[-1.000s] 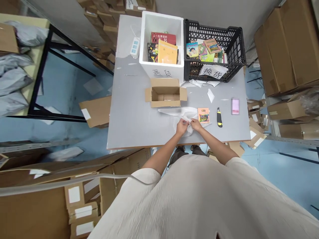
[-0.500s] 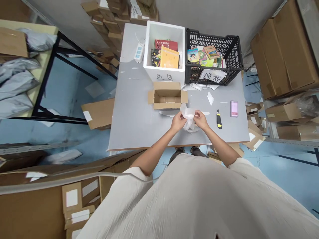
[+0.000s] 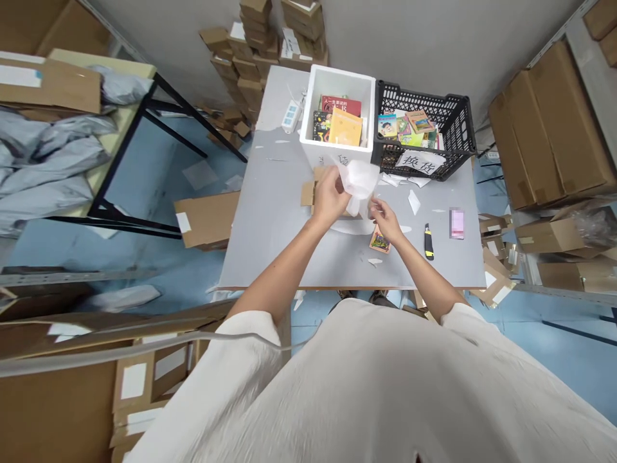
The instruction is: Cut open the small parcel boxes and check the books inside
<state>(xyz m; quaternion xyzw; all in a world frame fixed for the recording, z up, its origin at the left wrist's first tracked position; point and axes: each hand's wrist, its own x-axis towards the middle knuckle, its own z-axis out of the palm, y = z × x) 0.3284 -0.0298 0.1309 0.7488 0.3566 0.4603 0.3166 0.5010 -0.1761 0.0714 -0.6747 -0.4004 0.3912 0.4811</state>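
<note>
My left hand is closed on a thin white wrapping sheet, raised over the small cardboard box and hiding most of it. My right hand is beside the sheet's lower right edge, its fingers slightly apart and with no clear grip on the sheet. Just under it a small book with a colourful cover lies on the table, partly covered by the fingers. A black and yellow utility knife lies to the right.
A white foam box and a black plastic crate, both holding books, stand at the table's back. A pink-purple item lies at the right. Paper scraps dot the grey table. A power strip is back left.
My left hand has lifted the wrapping sheet up and away from me, over the box. The small book has come into view on the table. My right hand has come apart from the left.
</note>
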